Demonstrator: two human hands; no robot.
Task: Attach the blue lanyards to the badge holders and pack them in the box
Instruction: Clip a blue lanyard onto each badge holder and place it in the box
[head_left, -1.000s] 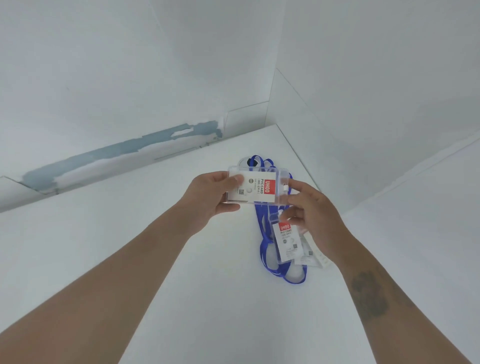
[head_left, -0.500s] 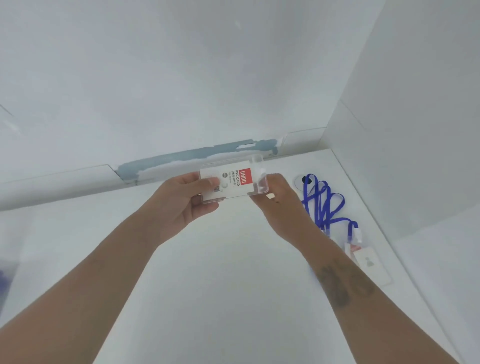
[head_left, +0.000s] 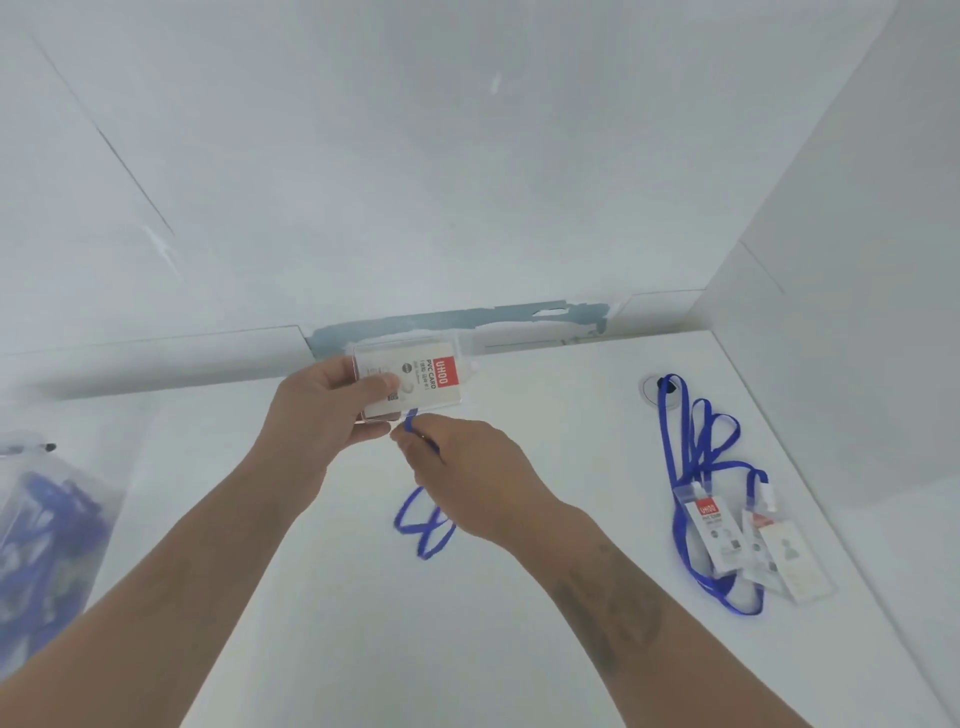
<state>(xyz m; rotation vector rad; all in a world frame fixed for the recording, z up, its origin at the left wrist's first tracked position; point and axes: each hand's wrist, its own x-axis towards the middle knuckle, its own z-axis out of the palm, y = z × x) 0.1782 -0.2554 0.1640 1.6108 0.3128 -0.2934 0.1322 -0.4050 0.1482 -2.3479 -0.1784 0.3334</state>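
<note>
In the head view we see the left hand (head_left: 324, 410) raised over the white table (head_left: 322, 597), its grip pinching a clear plastic badge holder with a white card and red label (head_left: 410, 382) by the left end, thumb on the face and the other fingers behind. Just at 5 o'clock of the holder, the right hand (head_left: 467, 478) has its grip pressed around one end of a thin blue lanyard (head_left: 423, 525); that end pokes up to touch the holder's lower edge, and the rest hangs in loops below the hand at 6 o'clock. Well apart at 3 o'clock of the hands, a pile of finished clear badge holders (head_left: 748, 543) lies on the table with tangled blue lanyards (head_left: 696, 447) attached. At 9 o'clock, at the frame's left edge, sits a clear plastic bag of blue lanyards (head_left: 41, 525). Whether a box is present we cannot tell.
</note>
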